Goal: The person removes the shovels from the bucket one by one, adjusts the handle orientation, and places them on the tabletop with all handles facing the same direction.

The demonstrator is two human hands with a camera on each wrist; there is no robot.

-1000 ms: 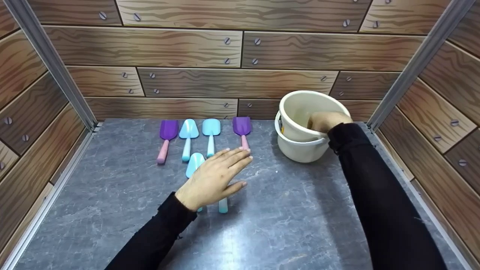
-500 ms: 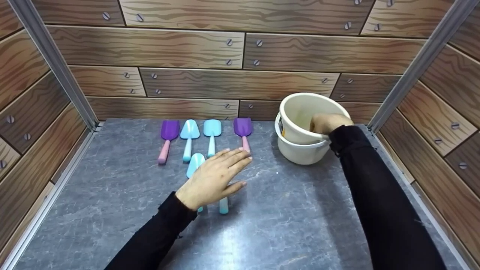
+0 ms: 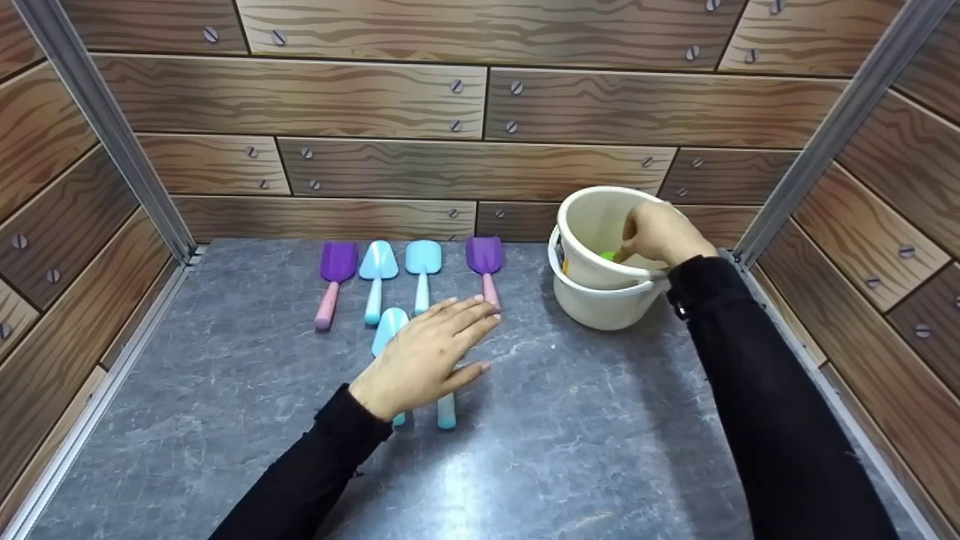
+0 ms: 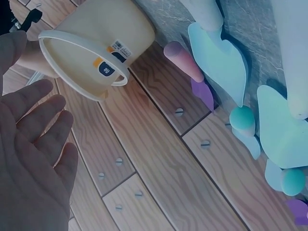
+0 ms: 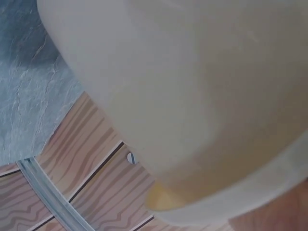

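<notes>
My right hand [image 3: 664, 232] reaches over the rim into a cream bucket [image 3: 607, 307], fingers curled down. Its fingertips pinch a bright green thing [image 3: 608, 256], mostly hidden inside the bucket. In the right wrist view the bucket wall [image 5: 159, 86] fills most of the picture, and a bit of the hand [image 5: 274, 211] shows past the rim. My left hand [image 3: 427, 356] is held flat, fingers extended, over light blue toy shovels, partly covering a shovel [image 3: 391, 326] and another one's handle [image 3: 446, 411]. Nothing is in its palm [image 4: 33, 159] in the left wrist view.
Along the back lie a purple shovel [image 3: 338, 262] with a pink handle, light blue shovels [image 3: 378, 261] and another purple shovel [image 3: 484, 255]. Wood-patterned walls [image 3: 390, 165] with metal corner posts [image 3: 817, 142] enclose the grey marbled surface [image 3: 225, 390] at the back and sides.
My right hand has risen somewhat inside the bucket, and the green thing now shows at its fingertips. The left hand and shovels have stayed in place.
</notes>
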